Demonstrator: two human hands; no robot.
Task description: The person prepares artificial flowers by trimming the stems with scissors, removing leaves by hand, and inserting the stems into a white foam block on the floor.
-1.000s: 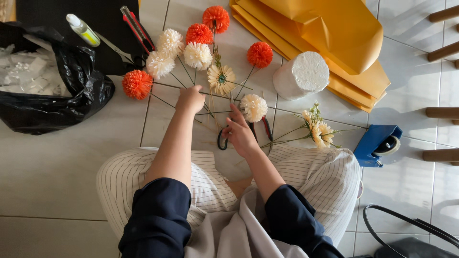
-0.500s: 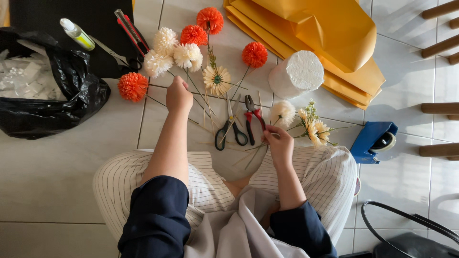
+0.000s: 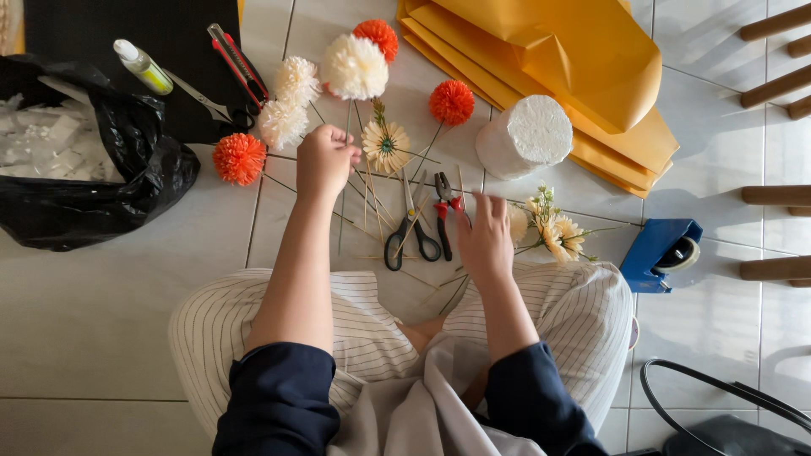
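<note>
My left hand is closed in a fist around the thin stem of a cream pompom flower, which stands above the hand. Orange, red and more cream pompom flowers lie around it on the tiled floor, along with a daisy-like flower. My right hand hovers with blurred, spread fingers beside the red-handled pliers and the black-handled scissors. A cream flower lies touching its right side, next to a bunch of small daisies.
A black plastic bag with white scraps sits at the left. A glue bottle, a red cutter, yellow paper sheets, a white foam cylinder, a blue tape dispenser and wooden legs surround the flowers.
My right hand carried a cream flower to the right, set it beside the daisies and spread its fingers. My left hand keeps its grip on the stem, and the cream pompom has risen.
</note>
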